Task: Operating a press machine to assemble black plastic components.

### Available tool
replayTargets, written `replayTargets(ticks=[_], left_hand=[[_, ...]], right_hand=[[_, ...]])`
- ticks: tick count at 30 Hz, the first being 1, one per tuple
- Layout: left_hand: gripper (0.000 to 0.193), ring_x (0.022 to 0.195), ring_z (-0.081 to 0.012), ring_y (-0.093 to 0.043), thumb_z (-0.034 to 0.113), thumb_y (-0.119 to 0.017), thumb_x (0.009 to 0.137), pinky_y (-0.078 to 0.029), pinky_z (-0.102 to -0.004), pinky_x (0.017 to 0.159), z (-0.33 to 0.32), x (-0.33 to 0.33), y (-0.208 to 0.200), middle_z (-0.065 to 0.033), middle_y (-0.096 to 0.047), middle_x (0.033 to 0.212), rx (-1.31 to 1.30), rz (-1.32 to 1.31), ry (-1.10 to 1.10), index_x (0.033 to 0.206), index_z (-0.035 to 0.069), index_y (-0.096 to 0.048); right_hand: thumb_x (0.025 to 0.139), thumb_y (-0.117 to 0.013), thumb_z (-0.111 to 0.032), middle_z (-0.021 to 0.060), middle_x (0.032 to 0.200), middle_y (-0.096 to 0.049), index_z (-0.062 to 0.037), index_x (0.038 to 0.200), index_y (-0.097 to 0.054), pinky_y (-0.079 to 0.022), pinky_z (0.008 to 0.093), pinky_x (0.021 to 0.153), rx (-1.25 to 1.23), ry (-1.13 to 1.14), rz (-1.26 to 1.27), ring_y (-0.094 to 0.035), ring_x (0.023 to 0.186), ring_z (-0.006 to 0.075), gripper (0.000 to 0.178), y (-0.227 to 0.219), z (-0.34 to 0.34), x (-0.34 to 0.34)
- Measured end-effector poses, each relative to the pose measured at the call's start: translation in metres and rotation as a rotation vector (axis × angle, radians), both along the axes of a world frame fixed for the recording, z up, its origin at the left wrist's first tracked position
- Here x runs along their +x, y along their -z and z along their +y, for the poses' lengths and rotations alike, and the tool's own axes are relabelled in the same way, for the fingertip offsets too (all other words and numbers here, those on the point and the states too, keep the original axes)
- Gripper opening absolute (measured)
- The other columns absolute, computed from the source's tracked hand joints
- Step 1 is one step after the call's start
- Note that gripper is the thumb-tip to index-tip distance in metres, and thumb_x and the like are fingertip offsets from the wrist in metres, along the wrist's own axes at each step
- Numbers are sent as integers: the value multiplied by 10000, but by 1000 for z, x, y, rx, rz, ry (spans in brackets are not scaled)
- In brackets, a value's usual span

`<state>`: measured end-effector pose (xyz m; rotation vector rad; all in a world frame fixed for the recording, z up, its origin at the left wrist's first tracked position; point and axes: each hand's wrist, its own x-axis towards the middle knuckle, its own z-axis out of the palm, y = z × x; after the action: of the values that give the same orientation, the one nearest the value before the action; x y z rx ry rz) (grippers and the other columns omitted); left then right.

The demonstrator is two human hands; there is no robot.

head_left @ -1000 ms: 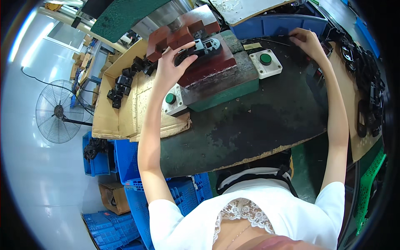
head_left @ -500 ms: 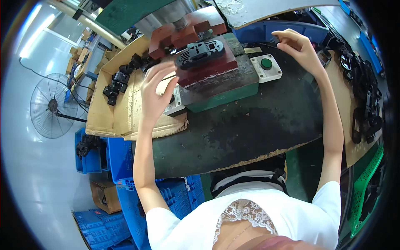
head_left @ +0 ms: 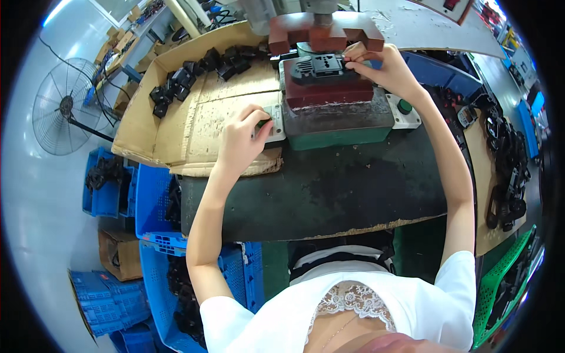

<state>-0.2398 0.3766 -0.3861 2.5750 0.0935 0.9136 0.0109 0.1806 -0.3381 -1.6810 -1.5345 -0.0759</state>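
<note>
A long black plastic housing (head_left: pixel 318 67) with cut-outs lies flat on a dark red block (head_left: pixel 329 95) of the press. My right hand (head_left: pixel 385 69) is at the housing's right end, thumb and fingers pinched together there. Whether a small separate piece sits between those fingertips I cannot make out. My left hand (head_left: pixel 242 138) is curled at the white button box (head_left: pixel 275 126) left of the press, with thumb and fingers around its green push button. Just above the housing hangs the reddish-brown upper tool (head_left: pixel 326 34).
Another white box with a green button (head_left: pixel 404 106) stands right of the press. At left, an open cardboard box (head_left: pixel 235 91) holds several black parts. A blue bin (head_left: pixel 441 70) and piled black parts (head_left: pixel 506 170) lie to the right; blue crates (head_left: pixel 154 200) stand lower left.
My right hand has come left from the air onto the housing's right end. My left hand has moved down to the left button box, its fingers curling in. The head view has shifted.
</note>
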Motion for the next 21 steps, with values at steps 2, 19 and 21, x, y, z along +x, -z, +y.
replayTargets(ticks=[2, 19, 21], left_hand=[[119, 626, -291, -575, 24, -665, 752, -456, -350, 576, 2, -1, 1, -96, -565, 859, 14, -50, 60, 823, 11, -571], [77, 734, -315, -568, 42, -639, 760, -473, -392, 652, -2, -4, 2, -118, -553, 806, 29, -35, 44, 807, 4, -591], [75, 731, -315, -567, 51, -635, 767, -473, -390, 654, -3, -5, 0, -121, -554, 799, 29, -23, 37, 807, 4, -594]], right_hand=[[794, -672, -52, 70, 905, -682, 20, 904, -633, -510, 274, 774, 16, -2, -17, -650, 810, 142, 138, -5, 0, -4], [811, -657, -57, 80, 939, -653, -9, 920, -634, -476, 320, 819, -21, -57, -146, -617, 865, 207, 122, -11, -2, 1], [807, -657, -57, 89, 937, -654, -1, 913, -634, -475, 313, 801, -55, 64, -231, -618, 854, 215, 122, -18, -13, -8]])
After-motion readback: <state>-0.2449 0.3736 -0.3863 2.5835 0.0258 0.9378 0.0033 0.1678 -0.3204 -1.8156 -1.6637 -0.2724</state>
